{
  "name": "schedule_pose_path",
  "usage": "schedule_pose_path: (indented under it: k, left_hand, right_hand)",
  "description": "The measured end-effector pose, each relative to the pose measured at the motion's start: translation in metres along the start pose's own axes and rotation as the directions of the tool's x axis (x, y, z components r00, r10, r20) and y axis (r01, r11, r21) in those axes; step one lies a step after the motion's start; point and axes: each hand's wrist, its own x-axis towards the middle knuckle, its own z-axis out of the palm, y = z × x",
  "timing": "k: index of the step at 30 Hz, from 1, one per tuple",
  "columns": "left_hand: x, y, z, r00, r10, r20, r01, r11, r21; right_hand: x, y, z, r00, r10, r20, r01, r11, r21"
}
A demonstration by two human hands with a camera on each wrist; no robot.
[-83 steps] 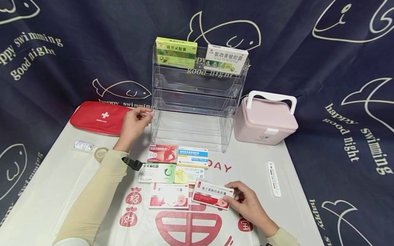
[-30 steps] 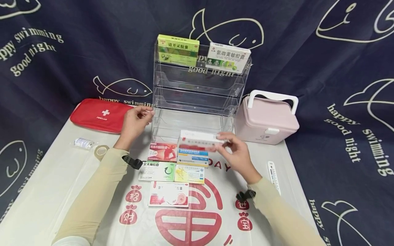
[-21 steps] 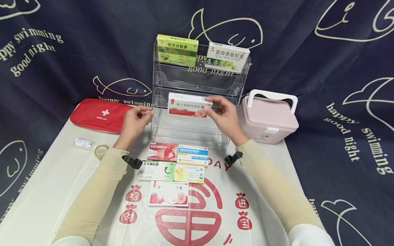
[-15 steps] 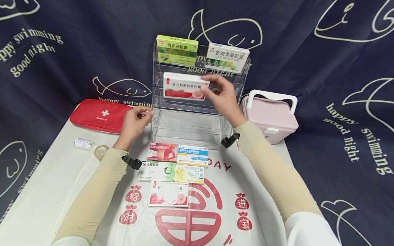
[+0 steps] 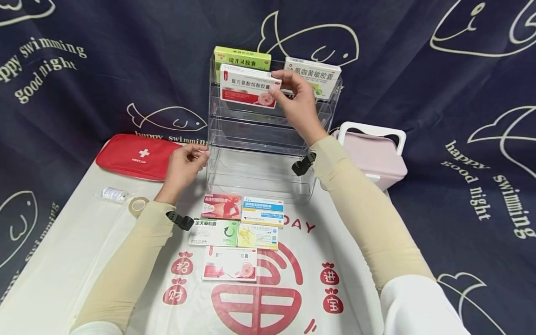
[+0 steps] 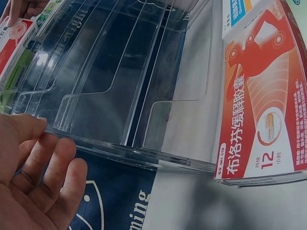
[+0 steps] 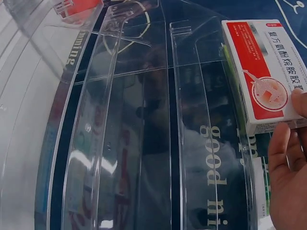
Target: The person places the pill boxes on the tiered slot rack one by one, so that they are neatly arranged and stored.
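Nearest on a white table (image 5: 343, 232), between its side edges, a red-and-white box (image 5: 230, 264) lies flat; beyond it, a green-and-white box (image 5: 214, 232) adjoins a yellow-and-white box (image 5: 257, 237), then a red box (image 5: 220, 206) and a blue-and-white box (image 5: 262, 211) lie before a clear tiered rack (image 5: 259, 167). The left hand (image 5: 186, 165), fingers loosely bent, is at the rack's left edge; whether it grips it, I cannot tell. A red pouch (image 5: 134, 163) rests at the table's far left corner, a pink case (image 5: 372, 160) at its far right. The right hand (image 5: 299, 100), thumb and fingers parted by a carton's thickness, pinches the right end of another medicine box (image 5: 247, 90). That box has just risen from the middle tiers to hang, label outward, before the yellow-green box (image 5: 243, 56) on top, left of a white box (image 5: 324, 77). It seems unseated, so its placing looks under way but unfinished.
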Motion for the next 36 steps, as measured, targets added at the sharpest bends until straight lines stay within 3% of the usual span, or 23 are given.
schedule_pose_path:
  k: [11,21,32,36]
  left_hand:
    - [0.000,-0.001,0.000,1.000,-0.001,0.000,0.001,1.000,-0.018]
    - [0.001,-0.002,0.000,1.000,-0.002,0.004,0.002,1.000,-0.026]
    - [-0.001,-0.002,0.000,1.000,-0.010,0.004,0.011,1.000,-0.025]
    - [-0.001,-0.002,0.000,1.000,-0.007,0.003,0.007,1.000,-0.028]
  right_hand:
    - [0.007,0.002,0.008,0.998,0.055,-0.024,-0.056,0.997,-0.045]
    - [-0.001,0.003,0.012,0.995,0.074,0.067,-0.062,0.986,-0.155]
    - [0.005,0.044,0.011,0.990,0.080,0.118,-0.057,0.980,-0.190]
    - [0.005,0.050,0.009,0.990,0.060,0.130,-0.031,0.976,-0.216]
